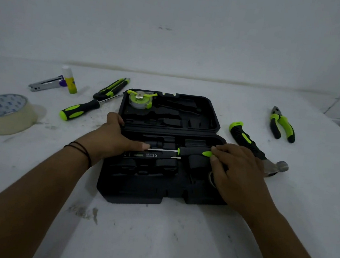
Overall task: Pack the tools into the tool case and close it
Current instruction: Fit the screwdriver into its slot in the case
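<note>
The right grip (pixel 238 170) pinches the green butt end of a small screwdriver (pixel 194 152), thumb and forefinger closed on it, the rest of the hand lying over the near right part of the tool case (pixel 153 192). The screwdriver lies level across the near half of the case, shaft pointing toward nine o'clock, where the thumb tip of the left grip (pixel 114 138) touches the bare metal. The left grip's fingers curl over the case's left edge at the hinge line, holding the case there. Just nearer than the screwdriver sits a dark voltage tester (pixel 144 155) with pale print on its body, seated in the moulded tray. The case lies open and flat on the white worktop (pixel 152 237), its far half at twelve o'clock carrying a green and grey tape measure (pixel 139 100) in the far left pocket; the other pockets there look dark and I cannot tell what they hold. At three o'clock of the case a hammer (pixel 254 147) lies on the worktop, its head partly hidden behind the right grip. Farther out at two o'clock lie the pliers (pixel 282 124). At ten o'clock lie a larger screwdriver (pixel 82 108) and a utility knife (pixel 111 89), touching or nearly so. Beyond them stand a glue stick (pixel 70 81) and a stapler (pixel 47 85), and at nine o'clock a roll of clear tape (pixel 3 113).
</note>
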Tool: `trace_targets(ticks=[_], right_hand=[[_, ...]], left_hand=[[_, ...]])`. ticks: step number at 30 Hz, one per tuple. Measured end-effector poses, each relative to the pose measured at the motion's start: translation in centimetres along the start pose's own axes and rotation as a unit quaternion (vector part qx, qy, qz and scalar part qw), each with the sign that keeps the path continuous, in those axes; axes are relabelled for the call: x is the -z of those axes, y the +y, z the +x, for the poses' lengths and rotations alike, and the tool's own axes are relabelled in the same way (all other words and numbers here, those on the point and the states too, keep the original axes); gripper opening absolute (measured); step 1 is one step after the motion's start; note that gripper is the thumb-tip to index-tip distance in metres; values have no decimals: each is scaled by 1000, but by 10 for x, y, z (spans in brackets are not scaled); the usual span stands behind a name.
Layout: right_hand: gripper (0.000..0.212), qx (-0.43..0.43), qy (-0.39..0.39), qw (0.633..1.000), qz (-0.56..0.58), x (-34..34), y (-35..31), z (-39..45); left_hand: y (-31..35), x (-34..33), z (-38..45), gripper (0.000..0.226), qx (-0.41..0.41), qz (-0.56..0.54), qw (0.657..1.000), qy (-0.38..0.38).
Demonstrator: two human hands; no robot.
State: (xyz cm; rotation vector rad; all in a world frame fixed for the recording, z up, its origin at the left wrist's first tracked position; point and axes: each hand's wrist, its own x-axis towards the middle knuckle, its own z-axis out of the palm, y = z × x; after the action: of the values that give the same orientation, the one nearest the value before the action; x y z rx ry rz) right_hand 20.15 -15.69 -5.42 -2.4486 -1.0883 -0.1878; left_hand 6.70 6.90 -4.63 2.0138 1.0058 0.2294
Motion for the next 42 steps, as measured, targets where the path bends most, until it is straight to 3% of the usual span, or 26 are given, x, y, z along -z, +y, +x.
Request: trace_targets(ticks=[4, 9, 12, 17, 26, 37, 42], right_hand=[[37, -11, 17, 1000, -14, -2, -4, -1], [49, -16, -47, 998, -47, 3, -7, 2], [38, -27, -49, 998, -43, 2, -8, 1], [46, 2, 17, 999, -30, -5, -22, -2], [28, 24, -20, 997, -71, -10, -38, 4], [34, 26, -56, 994, -88, -6, -43, 8], [36, 24, -38, 999, -9, -6, -35, 8]], left_hand=[[0, -1, 0, 76, 7, 9, 1000, 0], [-2, -1, -3, 71, -8, -33, 999, -4], [-7, 0, -2, 58, 3, -106, 994, 12], [-13, 10, -1, 29, 11, -141, 987, 79], [-17, 5, -11, 41, -25, -124, 991, 48], [-19, 3, -10, 30, -33, -103, 993, 44], [-24, 7, -17, 32, -50, -100, 993, 43]])
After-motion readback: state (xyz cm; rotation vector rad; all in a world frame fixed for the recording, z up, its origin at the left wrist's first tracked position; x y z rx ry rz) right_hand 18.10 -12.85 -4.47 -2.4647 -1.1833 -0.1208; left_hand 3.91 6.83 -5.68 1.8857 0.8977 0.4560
